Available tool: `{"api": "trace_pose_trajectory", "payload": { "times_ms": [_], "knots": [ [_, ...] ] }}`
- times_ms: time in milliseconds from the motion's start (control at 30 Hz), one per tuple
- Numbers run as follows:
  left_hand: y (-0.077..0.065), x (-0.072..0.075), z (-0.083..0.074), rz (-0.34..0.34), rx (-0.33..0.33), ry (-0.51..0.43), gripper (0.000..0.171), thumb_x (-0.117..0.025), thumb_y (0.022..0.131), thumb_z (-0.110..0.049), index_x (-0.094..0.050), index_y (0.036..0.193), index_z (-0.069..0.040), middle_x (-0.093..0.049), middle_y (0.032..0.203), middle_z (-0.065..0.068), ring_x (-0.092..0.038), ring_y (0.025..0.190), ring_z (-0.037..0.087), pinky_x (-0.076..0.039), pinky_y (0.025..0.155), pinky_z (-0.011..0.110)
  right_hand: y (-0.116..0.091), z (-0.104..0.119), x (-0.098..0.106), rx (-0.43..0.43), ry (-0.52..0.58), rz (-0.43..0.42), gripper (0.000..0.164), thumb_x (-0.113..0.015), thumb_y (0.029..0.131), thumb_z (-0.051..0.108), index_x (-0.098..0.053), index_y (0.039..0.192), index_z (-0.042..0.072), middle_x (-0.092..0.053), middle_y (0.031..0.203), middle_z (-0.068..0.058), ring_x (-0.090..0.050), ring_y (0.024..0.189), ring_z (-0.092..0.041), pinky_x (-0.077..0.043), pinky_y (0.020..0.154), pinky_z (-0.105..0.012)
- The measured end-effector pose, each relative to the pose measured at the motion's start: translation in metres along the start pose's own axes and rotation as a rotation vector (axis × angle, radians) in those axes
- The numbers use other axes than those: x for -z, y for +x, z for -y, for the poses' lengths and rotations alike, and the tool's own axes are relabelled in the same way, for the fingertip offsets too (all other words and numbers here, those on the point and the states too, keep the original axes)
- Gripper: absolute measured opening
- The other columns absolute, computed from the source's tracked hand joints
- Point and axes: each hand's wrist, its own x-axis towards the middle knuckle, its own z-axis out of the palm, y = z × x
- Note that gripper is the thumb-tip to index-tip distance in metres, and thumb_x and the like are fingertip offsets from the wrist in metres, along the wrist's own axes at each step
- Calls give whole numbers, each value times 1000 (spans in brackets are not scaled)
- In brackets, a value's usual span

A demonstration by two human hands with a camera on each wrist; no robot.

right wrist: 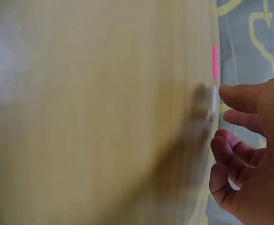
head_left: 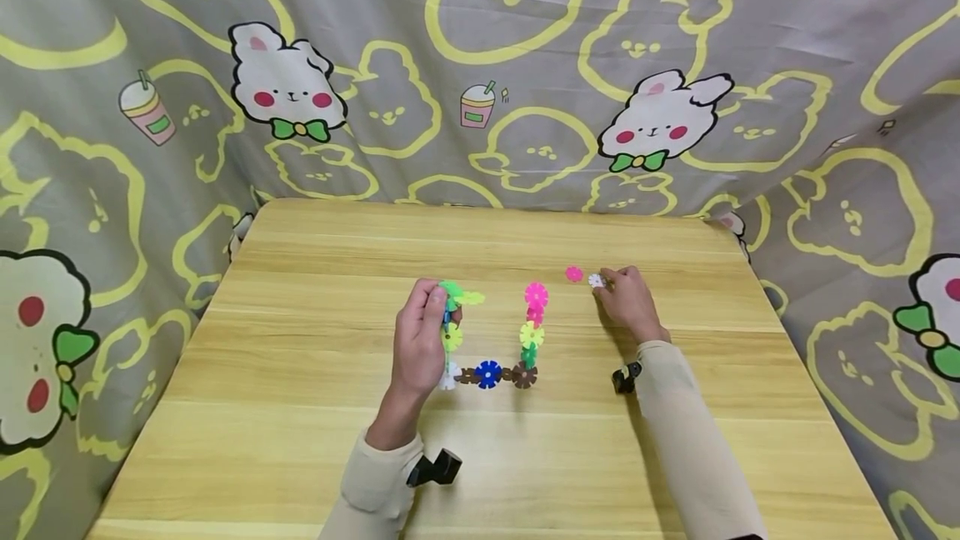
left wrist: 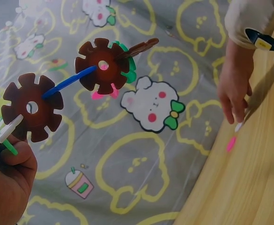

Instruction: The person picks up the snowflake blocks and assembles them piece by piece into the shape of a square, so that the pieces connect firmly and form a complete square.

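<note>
My left hand grips one end of a U-shaped chain of interlocking snowflake discs, held above the table. Green, yellow, white, brown, blue and pink discs make up the chain, joined slot to slot. Part of the gripped end is hidden behind the thumb and fingers. Close up in the left wrist view, two brown discs face the camera with a blue disc edge-on between them. Over a loose white disc reaches my right hand. In the right wrist view its thumb and loosely bent fingers stand apart, pinching nothing.
A loose pink disc lies on the wooden table just left of the white one. A grey curtain with yellow outlines and rabbit faces hangs behind the table and along both sides.
</note>
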Motion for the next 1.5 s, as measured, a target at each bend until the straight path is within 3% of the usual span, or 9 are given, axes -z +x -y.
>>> {"api": "trace_pose_trajectory", "payload": {
  "times_ms": [267, 400, 533, 767, 1033, 1233, 1333, 1500],
  "knots": [
    [0, -2, 1, 8, 1, -5, 28, -33, 106, -14, -50, 96, 5, -50, 73, 10, -46, 59, 9, -40, 48, 21, 0, -4, -2, -27, -15, 22, 42, -57, 98, 24, -56, 133, 2, -49, 119, -24, -51, 104, -36, -46, 81, -48],
    [0, -2, 2, 14, -2, -1, 28, -33, 106, -14, -50, 96, 5, -51, 73, 10, -46, 59, 9, -40, 47, 21, 0, -2, 0, -46, 3, 28, 38, -60, 95, 24, -60, 125, 0, -51, 115, -24, -51, 102, -36, -46, 85, -49],
    [1, -3, 1, 13, -1, 0, 28, -33, 106, -15, -50, 96, 5, -51, 73, 11, -45, 59, 9, -40, 48, 21, 0, 0, 3, -84, 56, 32, 33, -64, 91, 21, -59, 115, -2, -55, 109, -21, -53, 97, -34, -46, 86, -47],
    [0, -4, -1, 15, 5, -3, 28, -33, 106, -15, -51, 96, 5, -51, 74, 9, -46, 59, 9, -41, 48, 21, -7, 12, 6, -105, 160, 4, 21, -60, 94, 20, -54, 109, 6, -58, 98, -11, -55, 89, -26, -45, 78, -37],
    [-1, -3, 1, 10, -3, -7, 29, -33, 106, -14, -50, 96, 6, -51, 74, 10, -47, 61, 9, -41, 49, 21, -27, 69, 30, 49, 444, -178, 25, -62, 95, 27, -56, 111, 9, -59, 96, -6, -54, 84, -17, -46, 68, -25],
    [0, -2, 3, -2, 0, 7, 29, -33, 106, -15, -50, 95, 6, -51, 74, 11, -46, 61, 9, -40, 49, 20, -59, 125, 56, 246, 716, -228, 22, -65, 93, 13, -58, 110, 2, -59, 92, -6, -55, 77, -12, -47, 63, -17],
    [0, -2, 3, -6, 3, 12, 29, -33, 106, -15, -50, 95, 5, -51, 74, 10, -46, 60, 9, -40, 49, 20, -75, 147, 63, 346, 753, -207, 20, -65, 92, 9, -61, 110, 1, -59, 90, -6, -54, 75, -11, -45, 63, -18],
    [0, -3, 3, 0, 6, 5, 29, -33, 106, -15, -50, 96, 6, -51, 74, 10, -46, 60, 9, -40, 49, 20, -94, 174, 67, 444, 707, -146, 16, -66, 92, 9, -66, 107, 4, -63, 84, -5, -54, 71, -12, -45, 61, -21]
  ]
}}
